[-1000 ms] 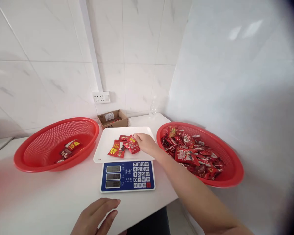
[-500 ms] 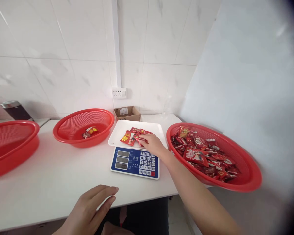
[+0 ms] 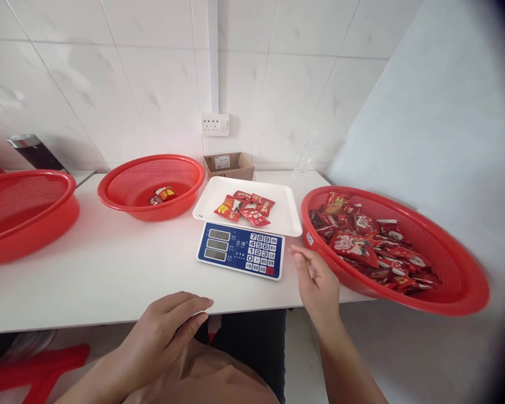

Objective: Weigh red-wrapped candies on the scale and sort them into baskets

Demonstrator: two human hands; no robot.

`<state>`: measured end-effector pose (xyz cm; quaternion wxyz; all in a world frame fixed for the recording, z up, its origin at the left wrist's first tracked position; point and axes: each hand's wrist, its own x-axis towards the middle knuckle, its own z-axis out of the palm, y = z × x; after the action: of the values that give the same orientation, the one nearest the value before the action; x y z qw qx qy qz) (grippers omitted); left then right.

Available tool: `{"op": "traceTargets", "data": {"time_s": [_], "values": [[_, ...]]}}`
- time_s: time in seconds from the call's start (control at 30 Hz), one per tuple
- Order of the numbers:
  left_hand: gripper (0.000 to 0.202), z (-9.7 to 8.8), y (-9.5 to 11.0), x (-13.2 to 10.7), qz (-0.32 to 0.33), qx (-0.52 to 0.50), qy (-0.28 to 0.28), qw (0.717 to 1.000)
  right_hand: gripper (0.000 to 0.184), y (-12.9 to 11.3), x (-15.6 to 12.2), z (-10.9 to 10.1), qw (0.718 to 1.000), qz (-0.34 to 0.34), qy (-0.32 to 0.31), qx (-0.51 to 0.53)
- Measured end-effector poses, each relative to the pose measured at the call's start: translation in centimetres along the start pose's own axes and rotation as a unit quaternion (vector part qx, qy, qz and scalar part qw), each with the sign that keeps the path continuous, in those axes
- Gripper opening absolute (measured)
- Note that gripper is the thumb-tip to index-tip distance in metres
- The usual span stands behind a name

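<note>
A blue-faced scale (image 3: 240, 255) stands on the white counter, and several red snack packets (image 3: 244, 207) lie on its white weighing tray (image 3: 284, 217). My right hand (image 3: 315, 280) hovers open and empty by the counter's front edge, between the scale and the big red basket (image 3: 454, 292) heaped with red packets (image 3: 362, 241). My left hand (image 3: 164, 331) rests at the counter's front edge, its fingers loosely curled and holding nothing.
A second red basket (image 3: 151, 185) with a few packets (image 3: 162, 195) sits left of the scale, and a third red basket (image 3: 21, 216) stands at the far left. A small cardboard box (image 3: 228, 165) and a clear bottle (image 3: 303, 158) stand by the tiled wall under a socket (image 3: 215, 124).
My right hand has let go of the packets on the tray and drawn back toward me, beside the scale. The view has swung left and down, so the far-left basket shows.
</note>
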<state>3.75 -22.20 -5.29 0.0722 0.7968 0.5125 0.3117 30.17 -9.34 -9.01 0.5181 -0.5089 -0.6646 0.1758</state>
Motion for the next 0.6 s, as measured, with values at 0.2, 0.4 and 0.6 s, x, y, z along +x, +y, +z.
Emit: {"op": "traceTargets", "data": {"time_s": [0.2,0.4,0.6], "values": [[0.021,0.4,-0.9,0.6,0.002,0.000,-0.024,1.000,0.036,3.1,-4.2,-0.8,0.995,0.094,-0.009,-0.026],[0.021,1.4,-2.3,1.9,0.007,-0.007,-0.027,1.000,0.036,2.6,-4.6,-1.3,0.986,0.161,-0.017,-0.038],[0.019,1.4,-3.8,4.1,0.006,0.001,-0.036,0.999,0.027,1.9,-2.0,-0.6,0.997,0.059,-0.042,-0.026]]}}
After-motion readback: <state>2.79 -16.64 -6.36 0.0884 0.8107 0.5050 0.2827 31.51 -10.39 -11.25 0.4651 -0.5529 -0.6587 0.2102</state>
